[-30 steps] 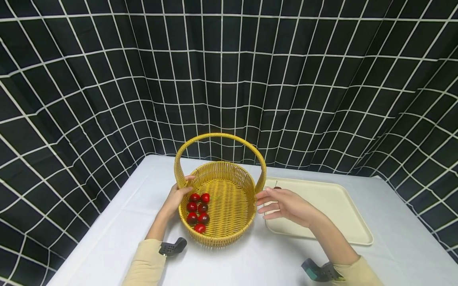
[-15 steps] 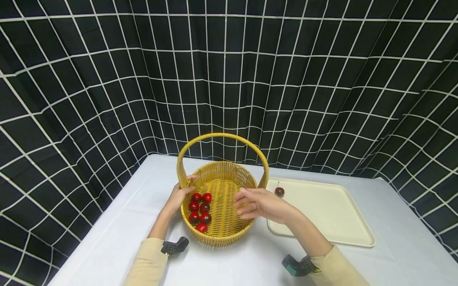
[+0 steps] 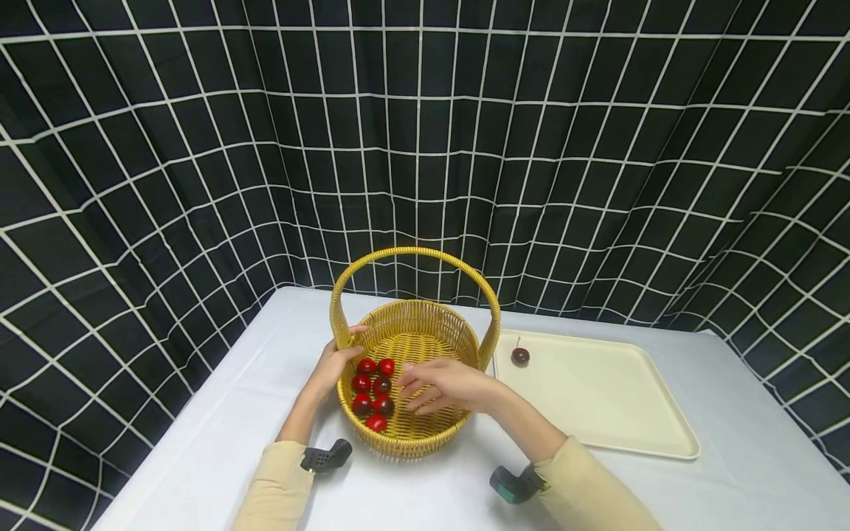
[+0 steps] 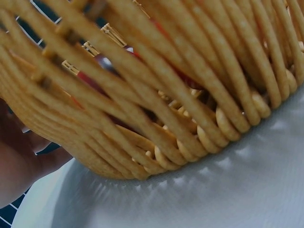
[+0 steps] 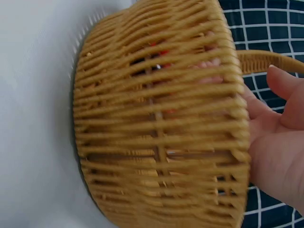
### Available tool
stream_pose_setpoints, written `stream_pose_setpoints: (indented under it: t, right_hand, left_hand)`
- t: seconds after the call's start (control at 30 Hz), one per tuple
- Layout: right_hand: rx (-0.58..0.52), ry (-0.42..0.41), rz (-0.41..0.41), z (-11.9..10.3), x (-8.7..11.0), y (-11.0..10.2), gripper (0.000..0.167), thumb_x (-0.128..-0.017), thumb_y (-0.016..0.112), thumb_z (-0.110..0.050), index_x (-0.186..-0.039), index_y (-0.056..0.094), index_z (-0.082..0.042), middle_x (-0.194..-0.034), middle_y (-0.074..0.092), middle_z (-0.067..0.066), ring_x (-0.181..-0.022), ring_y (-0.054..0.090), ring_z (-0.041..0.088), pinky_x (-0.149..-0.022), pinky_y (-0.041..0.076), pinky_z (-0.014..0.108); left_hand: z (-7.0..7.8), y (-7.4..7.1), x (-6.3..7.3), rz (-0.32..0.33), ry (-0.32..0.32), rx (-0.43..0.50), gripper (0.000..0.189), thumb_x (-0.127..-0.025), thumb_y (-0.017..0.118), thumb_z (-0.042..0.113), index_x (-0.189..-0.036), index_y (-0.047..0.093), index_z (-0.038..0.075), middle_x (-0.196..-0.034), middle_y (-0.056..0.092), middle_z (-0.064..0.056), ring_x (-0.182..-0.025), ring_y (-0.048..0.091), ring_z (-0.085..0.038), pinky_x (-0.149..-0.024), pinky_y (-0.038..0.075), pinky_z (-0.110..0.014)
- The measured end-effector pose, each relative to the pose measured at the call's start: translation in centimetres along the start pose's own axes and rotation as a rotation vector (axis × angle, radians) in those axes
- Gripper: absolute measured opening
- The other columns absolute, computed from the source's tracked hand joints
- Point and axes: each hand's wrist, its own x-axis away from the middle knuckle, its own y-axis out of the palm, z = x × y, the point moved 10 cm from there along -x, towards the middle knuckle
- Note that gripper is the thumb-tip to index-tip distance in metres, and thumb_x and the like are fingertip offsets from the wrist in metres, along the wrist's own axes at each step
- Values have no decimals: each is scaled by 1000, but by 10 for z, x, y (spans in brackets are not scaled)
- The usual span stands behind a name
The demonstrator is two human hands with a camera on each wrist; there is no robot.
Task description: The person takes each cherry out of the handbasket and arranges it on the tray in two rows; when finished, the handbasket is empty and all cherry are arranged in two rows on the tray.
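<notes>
A yellow woven basket point(image 3: 458, 339) with a tall arched handle stands on the table, and several red cherries point(image 3: 361, 383) lie along the left side of its floor. At the basket's left rim, by the foot of the handle, my left hand point(image 3: 330, 367) grips the edge with its thumb over the rim. My right hand point(image 3: 448, 385) reaches over the right rim into the basket, its fingers loosely extended just right of the cherries and holding nothing visible. In the right wrist view the woven wall hides most of its fingers.
A cream tray point(image 3: 611, 398) lies right of the basket, with one dark cherry point(image 3: 521, 357) with a stem near its left end. White cloth point(image 3: 412, 494) covers the table. A black curtain point(image 3: 425, 147) with a white grid hangs behind.
My right hand has moved left from outside the basket's right rim to over its inside, near the cherries. The cherry on the tray has come into full view. My left hand stays put.
</notes>
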Motion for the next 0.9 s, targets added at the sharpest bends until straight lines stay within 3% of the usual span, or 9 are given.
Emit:
stream_pose_setpoints:
  t: [0.27, 0.6, 0.9]
  right_hand:
    - [58, 60, 31, 15, -18, 9, 45, -98, 52, -34, -113, 64, 5, -103, 68, 17, -91, 67, 31, -77, 55, 40]
    - [87, 96, 10, 27, -28, 23, 41, -96, 56, -31, -111, 65, 7, -96, 68, 15, -86, 68, 30, -73, 56, 40]
    - [152, 93, -3, 29, -34, 32, 26, -95, 60, -20, -102, 69, 3, -89, 69, 12, -78, 68, 26, -70, 57, 36]
  left_hand:
    - [-3, -1, 0, 8, -4, -3, 43, -90, 48, 3, -133, 49, 1, -141, 43, -21, -130, 38, -34, -110, 21, -49]
    - [0, 0, 0, -4, -1, 3, 43, -91, 47, 3, -134, 49, 1, -142, 43, -20, -132, 37, -34, -111, 20, -48]
    - [1, 0, 0, -9, 2, 0, 43, -91, 47, 3, -134, 49, 1, -141, 44, -20, -132, 36, -34, -111, 20, -48]
